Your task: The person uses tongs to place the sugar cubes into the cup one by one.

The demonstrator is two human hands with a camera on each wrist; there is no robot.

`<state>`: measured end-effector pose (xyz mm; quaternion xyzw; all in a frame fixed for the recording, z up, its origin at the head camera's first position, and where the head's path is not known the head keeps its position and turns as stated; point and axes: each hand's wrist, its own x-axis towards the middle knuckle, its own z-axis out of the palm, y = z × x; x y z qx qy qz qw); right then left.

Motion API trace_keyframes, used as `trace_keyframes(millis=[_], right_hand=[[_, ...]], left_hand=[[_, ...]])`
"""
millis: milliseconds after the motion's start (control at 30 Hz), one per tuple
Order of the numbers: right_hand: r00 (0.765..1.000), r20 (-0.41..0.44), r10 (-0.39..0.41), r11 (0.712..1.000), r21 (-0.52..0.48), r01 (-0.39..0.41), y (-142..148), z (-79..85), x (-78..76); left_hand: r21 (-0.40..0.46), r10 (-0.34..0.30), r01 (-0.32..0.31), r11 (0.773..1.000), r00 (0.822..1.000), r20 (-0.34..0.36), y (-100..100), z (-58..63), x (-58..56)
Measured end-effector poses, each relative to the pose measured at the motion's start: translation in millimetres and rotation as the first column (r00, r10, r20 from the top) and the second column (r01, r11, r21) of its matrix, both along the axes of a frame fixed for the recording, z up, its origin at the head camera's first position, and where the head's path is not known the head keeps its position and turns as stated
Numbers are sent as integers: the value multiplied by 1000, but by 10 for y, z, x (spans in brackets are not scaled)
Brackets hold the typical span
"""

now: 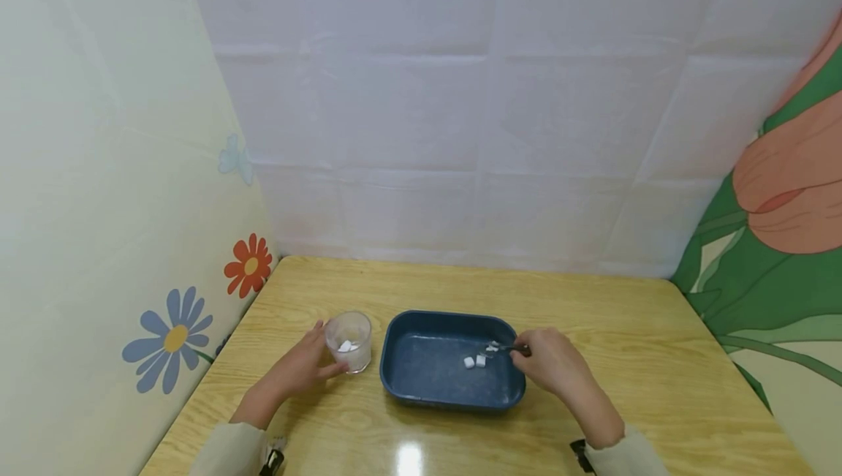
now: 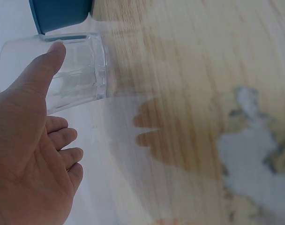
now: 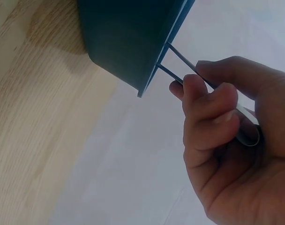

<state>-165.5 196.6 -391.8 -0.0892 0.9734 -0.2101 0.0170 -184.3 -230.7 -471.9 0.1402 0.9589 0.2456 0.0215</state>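
You pinch slim, springy-looking metal tweezers [image 3: 182, 56] in your right hand [image 1: 552, 360], their tips by small white cubes [image 1: 481, 361] in the dark blue rectangular tray [image 1: 427, 366]. The cubes look light and perhaps crumbly, so take them gently by opposite flat sides. Your left hand [image 1: 304, 365] curls round the clear glass tumbler [image 1: 357, 359] beside the tray, likely slippery and breakable, so steady it by its wall.

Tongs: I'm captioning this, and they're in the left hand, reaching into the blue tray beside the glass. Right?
Not quite: the right wrist view shows the right hand holding the tongs; they do reach into the blue tray beside the glass.
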Motion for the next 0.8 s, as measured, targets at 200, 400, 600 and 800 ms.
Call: trace_keyframes(millis=[200, 400, 600, 800], right_hand=[[1000, 9, 3, 999, 31, -4, -9, -15, -1], [1000, -11, 2, 999, 45, -2, -19, -7, 0], [1000, -16, 9, 998, 67, -8, -30, -10, -6], [1000, -1, 23, 996, 90, -23, -54, 11, -36]], left_hand=[[0, -3, 3, 1000, 1000, -8, -2, -5, 5], [-2, 1, -1, 1000, 1000, -8, 1, 6, 9], [1, -9, 9, 1000, 1000, -18, -5, 12, 10], [1, -5, 5, 1000, 1000, -9, -3, 11, 11]])
